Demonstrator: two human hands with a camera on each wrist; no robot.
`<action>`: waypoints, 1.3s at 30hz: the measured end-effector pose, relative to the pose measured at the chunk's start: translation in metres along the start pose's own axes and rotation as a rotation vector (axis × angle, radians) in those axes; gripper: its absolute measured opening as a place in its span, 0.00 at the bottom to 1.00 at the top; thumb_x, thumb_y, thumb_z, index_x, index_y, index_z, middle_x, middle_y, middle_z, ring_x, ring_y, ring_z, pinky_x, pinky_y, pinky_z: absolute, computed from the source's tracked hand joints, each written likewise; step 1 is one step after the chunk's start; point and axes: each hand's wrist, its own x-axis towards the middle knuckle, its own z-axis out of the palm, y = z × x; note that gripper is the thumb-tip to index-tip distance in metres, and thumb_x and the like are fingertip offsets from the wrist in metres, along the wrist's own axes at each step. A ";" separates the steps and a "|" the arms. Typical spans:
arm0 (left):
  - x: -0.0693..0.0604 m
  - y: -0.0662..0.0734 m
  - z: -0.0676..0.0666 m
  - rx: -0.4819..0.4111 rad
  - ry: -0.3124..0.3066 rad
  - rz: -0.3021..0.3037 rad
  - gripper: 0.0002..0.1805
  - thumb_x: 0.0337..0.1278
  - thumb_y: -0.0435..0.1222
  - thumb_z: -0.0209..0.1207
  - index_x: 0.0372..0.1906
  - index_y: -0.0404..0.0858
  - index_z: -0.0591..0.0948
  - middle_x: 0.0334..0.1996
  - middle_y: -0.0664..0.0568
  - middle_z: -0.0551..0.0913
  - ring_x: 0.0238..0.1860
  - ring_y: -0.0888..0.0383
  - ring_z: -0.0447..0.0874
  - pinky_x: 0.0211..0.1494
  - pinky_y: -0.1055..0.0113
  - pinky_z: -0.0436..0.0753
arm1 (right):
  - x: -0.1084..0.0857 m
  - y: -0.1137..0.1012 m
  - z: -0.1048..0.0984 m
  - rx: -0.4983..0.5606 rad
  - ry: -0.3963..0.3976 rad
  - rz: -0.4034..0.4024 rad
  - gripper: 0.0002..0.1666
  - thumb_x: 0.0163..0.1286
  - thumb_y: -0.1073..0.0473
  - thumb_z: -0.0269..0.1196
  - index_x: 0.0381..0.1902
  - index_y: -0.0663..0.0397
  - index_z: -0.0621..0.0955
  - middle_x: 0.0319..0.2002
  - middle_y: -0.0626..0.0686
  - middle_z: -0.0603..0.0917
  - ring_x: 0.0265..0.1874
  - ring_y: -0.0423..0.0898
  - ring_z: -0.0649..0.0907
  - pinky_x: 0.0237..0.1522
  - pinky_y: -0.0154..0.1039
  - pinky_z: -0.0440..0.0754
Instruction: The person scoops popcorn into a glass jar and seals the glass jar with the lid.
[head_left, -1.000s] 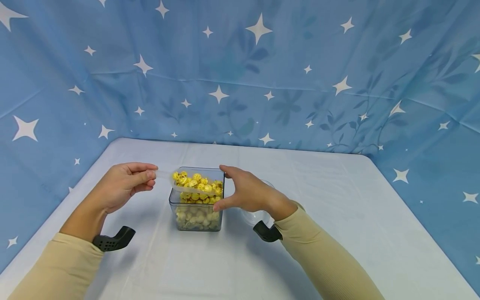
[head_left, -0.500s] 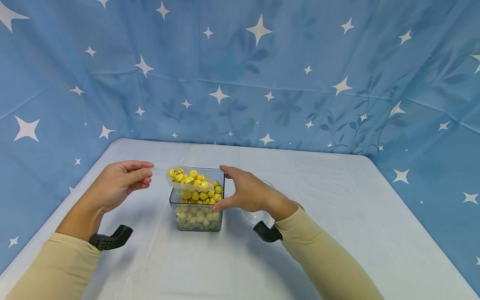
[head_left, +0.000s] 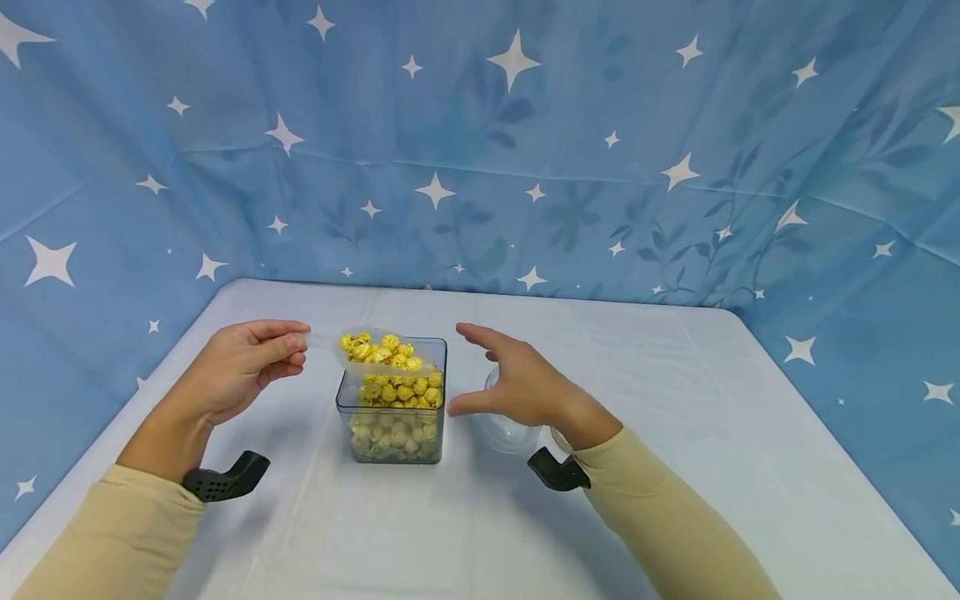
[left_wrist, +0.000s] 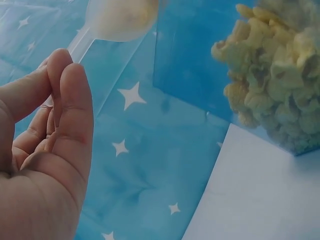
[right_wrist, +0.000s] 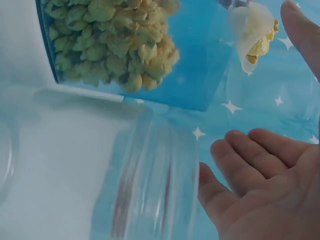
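Observation:
My left hand (head_left: 247,367) pinches the thin handle of a translucent scoop (head_left: 386,369) between thumb and fingers. Yellow popcorn (head_left: 381,350) heaps in the scoop, which hangs over a clear grey square container (head_left: 397,450) part filled with more popcorn. In the left wrist view the scoop's bowl (left_wrist: 117,32) shows at the top. My right hand (head_left: 521,383) is just right of the container, apart from its wall, thumb and fingers spread and holding nothing. Beside and below that hand is a clear ridged jar (right_wrist: 155,185), partly hidden by it in the head view.
A white cloth-covered table (head_left: 360,533) with rounded back corners bears the container and jar. Blue fabric (head_left: 480,167) with white stars hangs behind and along the sides. Each wrist carries a black camera mount (head_left: 227,477).
My right hand has let go of the container's right wall and moved to the right, uncovering more of the jar. My left hand has lifted the loaded scoop slightly up and left.

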 end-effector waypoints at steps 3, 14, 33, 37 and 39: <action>0.003 0.001 0.006 -0.002 -0.008 0.000 0.07 0.70 0.28 0.58 0.45 0.41 0.84 0.33 0.51 0.84 0.35 0.61 0.85 0.43 0.71 0.86 | -0.008 0.003 -0.005 0.018 0.041 -0.009 0.57 0.55 0.45 0.78 0.77 0.46 0.64 0.74 0.47 0.66 0.65 0.58 0.72 0.63 0.54 0.75; 0.018 0.009 0.028 0.014 -0.040 -0.016 0.07 0.71 0.30 0.58 0.50 0.36 0.79 0.35 0.51 0.83 0.37 0.61 0.85 0.46 0.70 0.85 | -0.035 0.032 -0.019 0.031 0.167 0.044 0.51 0.52 0.47 0.80 0.71 0.48 0.69 0.69 0.51 0.72 0.63 0.59 0.75 0.64 0.56 0.74; 0.043 0.021 0.068 0.201 -0.125 -0.075 0.21 0.75 0.29 0.53 0.63 0.18 0.69 0.38 0.48 0.82 0.40 0.61 0.84 0.51 0.67 0.84 | -0.046 0.073 -0.004 0.192 0.155 0.161 0.54 0.54 0.54 0.79 0.72 0.63 0.64 0.68 0.59 0.71 0.59 0.58 0.77 0.61 0.54 0.77; 0.047 0.022 0.076 0.227 -0.131 -0.088 0.21 0.73 0.30 0.55 0.62 0.19 0.71 0.38 0.47 0.82 0.40 0.60 0.85 0.51 0.66 0.85 | -0.046 0.074 -0.002 0.168 0.162 0.173 0.55 0.54 0.54 0.79 0.72 0.64 0.63 0.68 0.60 0.71 0.58 0.58 0.78 0.60 0.54 0.78; 0.049 0.023 0.079 0.243 -0.128 -0.092 0.20 0.73 0.30 0.56 0.61 0.19 0.72 0.38 0.47 0.83 0.40 0.59 0.85 0.50 0.66 0.85 | -0.045 0.074 -0.002 0.160 0.163 0.175 0.55 0.54 0.53 0.79 0.72 0.64 0.63 0.68 0.60 0.71 0.58 0.59 0.78 0.60 0.54 0.78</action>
